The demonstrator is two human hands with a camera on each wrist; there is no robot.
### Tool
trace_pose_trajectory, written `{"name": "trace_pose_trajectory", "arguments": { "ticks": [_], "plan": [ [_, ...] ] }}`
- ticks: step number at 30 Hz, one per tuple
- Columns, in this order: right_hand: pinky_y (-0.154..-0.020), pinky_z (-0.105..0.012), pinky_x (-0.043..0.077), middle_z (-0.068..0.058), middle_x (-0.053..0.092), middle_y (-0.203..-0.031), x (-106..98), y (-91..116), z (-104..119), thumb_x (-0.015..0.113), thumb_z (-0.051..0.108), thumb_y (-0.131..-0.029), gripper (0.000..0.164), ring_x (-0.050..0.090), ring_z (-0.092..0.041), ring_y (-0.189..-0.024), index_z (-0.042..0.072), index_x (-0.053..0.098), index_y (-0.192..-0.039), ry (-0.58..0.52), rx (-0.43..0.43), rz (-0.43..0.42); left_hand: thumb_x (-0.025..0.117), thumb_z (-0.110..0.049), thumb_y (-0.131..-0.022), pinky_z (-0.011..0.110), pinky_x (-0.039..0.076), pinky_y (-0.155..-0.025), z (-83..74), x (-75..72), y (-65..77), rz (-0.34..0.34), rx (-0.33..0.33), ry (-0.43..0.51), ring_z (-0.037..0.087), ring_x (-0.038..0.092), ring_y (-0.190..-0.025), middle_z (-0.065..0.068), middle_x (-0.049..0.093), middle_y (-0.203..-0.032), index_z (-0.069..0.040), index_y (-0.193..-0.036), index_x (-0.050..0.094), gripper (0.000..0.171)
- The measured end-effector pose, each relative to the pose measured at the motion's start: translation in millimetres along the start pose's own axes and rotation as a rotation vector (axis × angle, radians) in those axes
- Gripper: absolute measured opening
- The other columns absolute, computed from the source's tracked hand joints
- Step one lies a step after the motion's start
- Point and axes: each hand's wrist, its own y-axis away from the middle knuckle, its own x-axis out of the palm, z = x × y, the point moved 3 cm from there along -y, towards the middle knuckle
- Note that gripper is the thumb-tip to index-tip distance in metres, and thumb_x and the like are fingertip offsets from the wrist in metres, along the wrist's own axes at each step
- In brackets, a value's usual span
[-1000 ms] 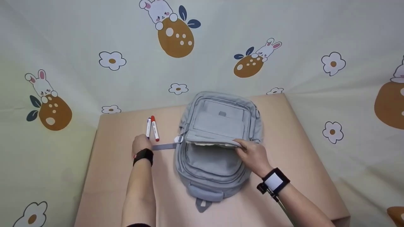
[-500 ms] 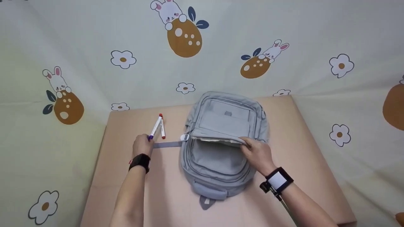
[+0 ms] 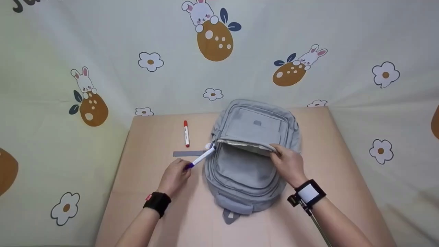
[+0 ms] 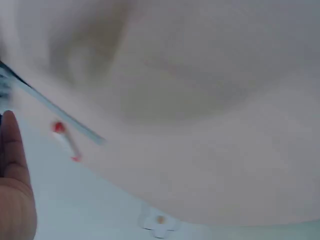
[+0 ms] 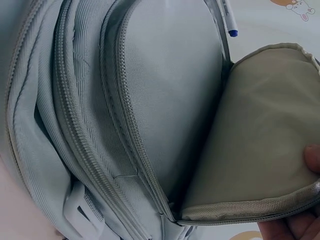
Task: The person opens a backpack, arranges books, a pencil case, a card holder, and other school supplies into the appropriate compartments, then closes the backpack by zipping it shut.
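A grey backpack lies on the table with its front pocket unzipped. My right hand pinches the edge of the pocket flap and holds it lifted, so the pocket gapes. In my left hand a white marker is pinched by its purple-blue end, its other end pointing at the backpack's left side. That marker's blue tip shows at the top of the right wrist view. A white marker with red ends, the red marker, lies beyond the left hand. The pocket's bottom is partly hidden.
A grey strap reaches left from the backpack across the table. Behind the table hangs a pale cloth printed with rabbits and flowers. The left wrist view is blurred.
My left hand has picked up the blue marker from beside the red one and carried it right, toward the backpack. The right hand keeps holding the flap. The head view has shifted left.
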Motion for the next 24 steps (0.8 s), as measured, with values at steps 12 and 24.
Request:
{"name": "trace_pose_trajectory", "arguments": {
  "ticks": [12,24],
  "plan": [
    [-0.060,-0.042,0.055,-0.010,0.077,-0.097,-1,-1,6,0.076,0.003,-0.087,0.023,0.072,-0.023,-0.070,0.008,0.078,-0.109,-0.008,0.014,0.008,0.071,-0.008,-0.087,0.031,0.049,-0.065,-92.3,21.9,-24.9,0.129,0.016,0.125,0.014,0.055,-0.074,0.001,0.062,-0.086,-0.003,-0.096,0.076,0.012],
    [-0.063,-0.043,0.057,-0.011,0.077,-0.098,0,3,7,0.076,0.002,-0.086,0.024,0.073,-0.026,-0.075,0.007,0.078,-0.109,-0.007,-0.020,-0.006,0.072,-0.012,-0.091,0.030,0.050,-0.062,-118.0,37.9,-58.4,0.146,-0.085,0.277,0.012,0.059,-0.068,0.001,0.071,-0.081,-0.004,-0.095,0.078,0.011]
  ]
}}
